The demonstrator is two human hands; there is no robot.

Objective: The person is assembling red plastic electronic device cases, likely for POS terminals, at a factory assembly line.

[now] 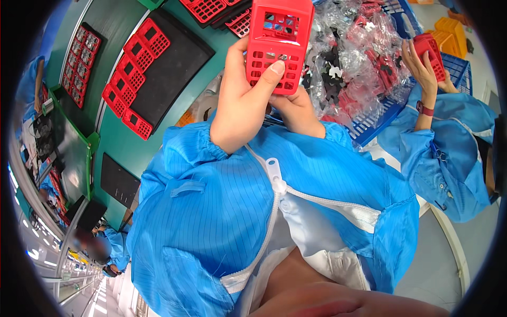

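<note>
Holding a red casing point(275, 46) up at 12 o'clock, we grip its side with our left hand point(245, 98), the thumb pressed over the lower grid of holes beneath its larger rectangular window. Our right hand point(302, 110) is at the casing's lower end, its fingers mostly hidden behind, so we cannot tell whether they close on it. Toward 10 to 11 o'clock, a cluster of similar red parts point(138, 124) lies along the edge of a black mat point(185, 53) on the green table point(115, 143). At 1 o'clock, clear plastic bags point(338, 63) of red and black pieces heap in a blue crate point(377, 124). Near 2 o'clock, beside the crate, a co-worker's hands point(422, 74) hold another red piece point(435, 57).
</note>
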